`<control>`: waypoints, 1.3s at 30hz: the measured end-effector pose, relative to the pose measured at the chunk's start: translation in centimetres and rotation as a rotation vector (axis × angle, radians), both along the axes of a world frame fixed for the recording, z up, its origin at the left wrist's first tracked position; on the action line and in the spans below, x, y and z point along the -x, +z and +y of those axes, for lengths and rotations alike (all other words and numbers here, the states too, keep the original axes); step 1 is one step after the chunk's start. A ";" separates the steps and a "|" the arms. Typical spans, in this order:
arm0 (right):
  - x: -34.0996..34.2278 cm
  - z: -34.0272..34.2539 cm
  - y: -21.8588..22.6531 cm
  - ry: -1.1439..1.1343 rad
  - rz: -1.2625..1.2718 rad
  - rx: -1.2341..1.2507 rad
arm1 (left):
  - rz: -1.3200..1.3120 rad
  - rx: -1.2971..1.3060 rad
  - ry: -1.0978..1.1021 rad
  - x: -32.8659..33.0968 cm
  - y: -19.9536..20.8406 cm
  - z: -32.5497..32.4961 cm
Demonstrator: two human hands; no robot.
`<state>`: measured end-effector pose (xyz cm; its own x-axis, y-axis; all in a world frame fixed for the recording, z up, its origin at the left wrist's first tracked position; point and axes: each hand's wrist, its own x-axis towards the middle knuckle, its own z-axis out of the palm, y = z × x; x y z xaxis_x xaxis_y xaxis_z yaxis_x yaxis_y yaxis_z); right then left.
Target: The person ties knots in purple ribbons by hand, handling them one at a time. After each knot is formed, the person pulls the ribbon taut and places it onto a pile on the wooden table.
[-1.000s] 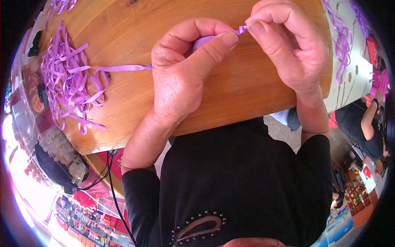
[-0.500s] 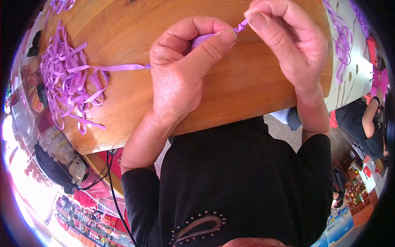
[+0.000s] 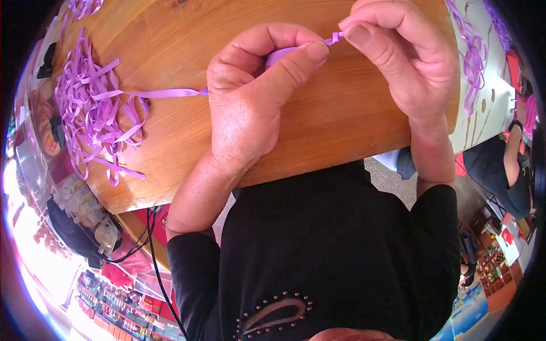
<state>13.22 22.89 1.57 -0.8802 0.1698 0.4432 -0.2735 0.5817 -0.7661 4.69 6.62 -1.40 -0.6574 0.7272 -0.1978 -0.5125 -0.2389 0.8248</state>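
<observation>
Nearest is the person's black top, soft cloth with a beaded teardrop trim, the sleeves ending at bare forearms. Above it the left hand (image 3: 250, 108) curls over the warm, glossy wooden tabletop (image 3: 341, 125), its grip pressed together on a flat, satiny purple ribbon (image 3: 284, 55) between thumb and forefinger. The right hand (image 3: 409, 57) meets it, its grip pinched tight on the ribbon's crimped end just beside the left thumb. From the left fist the ribbon trails out thin and taut to a loose, tangled heap of purple strips (image 3: 91, 113) on the tabletop's far left. More purple strands (image 3: 472, 51) hang at the far right edge.
</observation>
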 end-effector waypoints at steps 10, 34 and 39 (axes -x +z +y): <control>-0.2 -0.3 0.7 -0.186 -0.047 0.127 | -0.015 -0.010 -0.007 0.1 -0.1 0.1; 0.0 -0.1 2.3 -0.018 -0.054 -0.198 | 0.007 0.010 -0.033 0.2 0.0 0.1; -0.1 -0.5 3.2 0.012 -0.095 -0.419 | 0.008 0.045 0.008 0.0 0.0 0.2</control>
<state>13.35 22.40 4.72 -0.9211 -0.0186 0.3889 -0.2223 0.8453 -0.4859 4.70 6.77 -1.41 -0.6649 0.7123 -0.2246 -0.5038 -0.2057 0.8390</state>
